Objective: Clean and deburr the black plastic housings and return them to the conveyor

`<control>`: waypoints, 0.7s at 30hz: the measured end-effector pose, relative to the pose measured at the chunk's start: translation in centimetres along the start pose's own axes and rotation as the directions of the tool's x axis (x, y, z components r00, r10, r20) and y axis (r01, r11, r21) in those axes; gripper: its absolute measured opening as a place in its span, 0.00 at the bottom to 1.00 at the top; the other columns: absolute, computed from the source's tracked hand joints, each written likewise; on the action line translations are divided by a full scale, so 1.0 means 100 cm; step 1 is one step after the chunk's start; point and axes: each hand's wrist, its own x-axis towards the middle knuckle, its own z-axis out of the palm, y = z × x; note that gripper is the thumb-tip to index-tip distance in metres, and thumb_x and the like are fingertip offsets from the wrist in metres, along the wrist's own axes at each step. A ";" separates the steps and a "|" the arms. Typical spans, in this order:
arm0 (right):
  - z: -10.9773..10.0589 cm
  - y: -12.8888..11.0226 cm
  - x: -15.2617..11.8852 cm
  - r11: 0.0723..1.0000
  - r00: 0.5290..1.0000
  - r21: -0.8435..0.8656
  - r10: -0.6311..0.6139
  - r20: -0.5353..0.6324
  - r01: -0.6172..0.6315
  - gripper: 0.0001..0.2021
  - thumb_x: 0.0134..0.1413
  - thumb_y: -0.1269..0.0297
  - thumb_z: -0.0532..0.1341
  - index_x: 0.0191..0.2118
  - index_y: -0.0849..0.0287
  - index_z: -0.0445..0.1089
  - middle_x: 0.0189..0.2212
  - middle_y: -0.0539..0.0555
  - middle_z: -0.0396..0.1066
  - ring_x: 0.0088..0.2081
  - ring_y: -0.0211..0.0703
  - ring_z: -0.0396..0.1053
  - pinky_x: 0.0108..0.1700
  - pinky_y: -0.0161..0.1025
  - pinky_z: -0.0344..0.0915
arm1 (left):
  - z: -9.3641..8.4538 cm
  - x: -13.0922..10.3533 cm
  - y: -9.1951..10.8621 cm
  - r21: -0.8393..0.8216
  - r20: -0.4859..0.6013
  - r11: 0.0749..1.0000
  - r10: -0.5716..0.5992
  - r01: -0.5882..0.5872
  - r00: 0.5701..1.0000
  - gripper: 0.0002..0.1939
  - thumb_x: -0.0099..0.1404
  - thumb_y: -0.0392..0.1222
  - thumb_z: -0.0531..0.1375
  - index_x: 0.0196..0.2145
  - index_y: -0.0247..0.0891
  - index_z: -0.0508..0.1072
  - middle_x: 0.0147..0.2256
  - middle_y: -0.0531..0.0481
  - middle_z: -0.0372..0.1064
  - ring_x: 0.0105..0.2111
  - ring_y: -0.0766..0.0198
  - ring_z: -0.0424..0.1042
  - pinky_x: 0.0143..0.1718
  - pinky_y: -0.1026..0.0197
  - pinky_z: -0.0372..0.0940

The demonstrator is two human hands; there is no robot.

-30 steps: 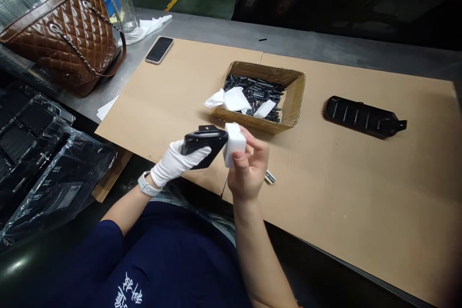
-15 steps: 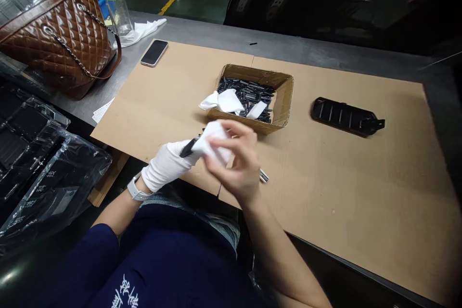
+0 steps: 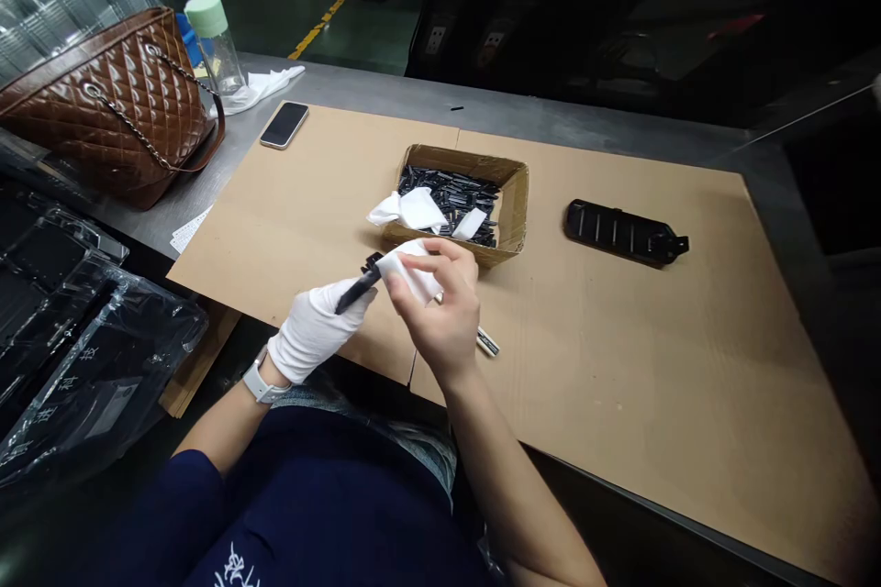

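Note:
My left hand [image 3: 317,327], in a white glove, is closed around a long black plastic part [image 3: 359,286] that tilts up to the right. My bare right hand [image 3: 444,307] pinches a folded white cloth [image 3: 413,271] against the part's upper end, which it covers. Just beyond the hands stands an open cardboard box [image 3: 513,211] holding many small black pieces [image 3: 451,193]. Crumpled white wipes [image 3: 418,209] lie on top of them. Partly behind my right hand, a pen-like silver stick [image 3: 488,343] rests on the cardboard sheet [image 3: 619,422].
A black ribbed plastic part [image 3: 623,231] lies to the right of the box. Toward the back left are a phone [image 3: 284,126], a bottle with a green cap [image 3: 218,46] and a brown quilted handbag [image 3: 117,101]. Plastic-wrapped black parts [image 3: 89,358] sit at the left.
The view has tilted up a little, showing more of the back. My right hand has shifted slightly with the cloth, and more of the black part is uncovered.

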 end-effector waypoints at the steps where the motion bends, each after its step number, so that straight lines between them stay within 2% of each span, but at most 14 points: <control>1: 0.000 0.000 0.001 1.000 1.000 -0.001 0.002 0.000 -0.002 0.06 0.48 0.61 0.63 0.34 0.53 0.71 0.42 0.55 0.65 0.45 0.49 0.64 0.47 0.50 0.62 | 0.000 0.000 0.000 0.035 0.015 0.999 0.005 -0.006 1.000 0.10 0.57 0.41 0.63 0.38 0.45 0.78 0.39 0.48 0.76 0.40 0.56 0.74 0.48 0.59 0.63; 7: 0.004 0.001 -0.003 1.000 1.000 0.016 0.020 0.015 -0.020 0.06 0.49 0.61 0.63 0.35 0.53 0.71 0.41 0.55 0.65 0.45 0.48 0.64 0.47 0.49 0.63 | 0.001 0.000 -0.005 0.123 -0.006 0.992 0.035 -0.034 0.999 0.10 0.60 0.42 0.60 0.39 0.46 0.77 0.38 0.48 0.76 0.37 0.58 0.74 0.46 0.59 0.64; 10: 0.007 0.003 -0.006 0.999 0.999 0.011 -0.038 0.010 0.037 0.08 0.49 0.61 0.63 0.37 0.53 0.70 0.43 0.56 0.65 0.46 0.49 0.64 0.48 0.50 0.62 | 0.000 0.000 -0.005 0.139 0.009 0.989 0.057 -0.057 0.998 0.10 0.61 0.41 0.59 0.40 0.45 0.77 0.39 0.48 0.76 0.39 0.58 0.74 0.47 0.61 0.64; 13: 0.007 0.003 -0.005 0.992 0.994 -0.071 -0.105 -0.002 0.104 0.08 0.50 0.62 0.63 0.38 0.53 0.69 0.45 0.56 0.65 0.46 0.49 0.64 0.47 0.49 0.62 | -0.002 0.000 -0.003 0.262 0.036 0.963 0.058 -0.065 0.998 0.10 0.62 0.42 0.58 0.40 0.44 0.76 0.37 0.47 0.76 0.38 0.59 0.74 0.45 0.61 0.64; 17: 0.001 0.003 -0.002 0.919 0.934 -0.178 -0.335 0.122 0.353 0.09 0.48 0.65 0.64 0.38 0.54 0.70 0.48 0.58 0.64 0.48 0.50 0.64 0.48 0.47 0.61 | -0.009 0.002 0.000 0.397 0.127 0.912 0.053 -0.100 0.990 0.08 0.62 0.39 0.57 0.36 0.38 0.76 0.32 0.47 0.75 0.31 0.61 0.73 0.40 0.60 0.66; 21: -0.006 0.008 0.003 0.846 0.855 -0.184 -0.450 0.256 0.501 0.08 0.49 0.65 0.64 0.38 0.54 0.70 0.48 0.59 0.65 0.47 0.50 0.64 0.48 0.45 0.62 | -0.016 0.006 0.005 0.581 0.289 0.788 0.037 -0.206 0.957 0.10 0.63 0.37 0.55 0.39 0.37 0.75 0.36 0.45 0.76 0.33 0.60 0.73 0.39 0.60 0.66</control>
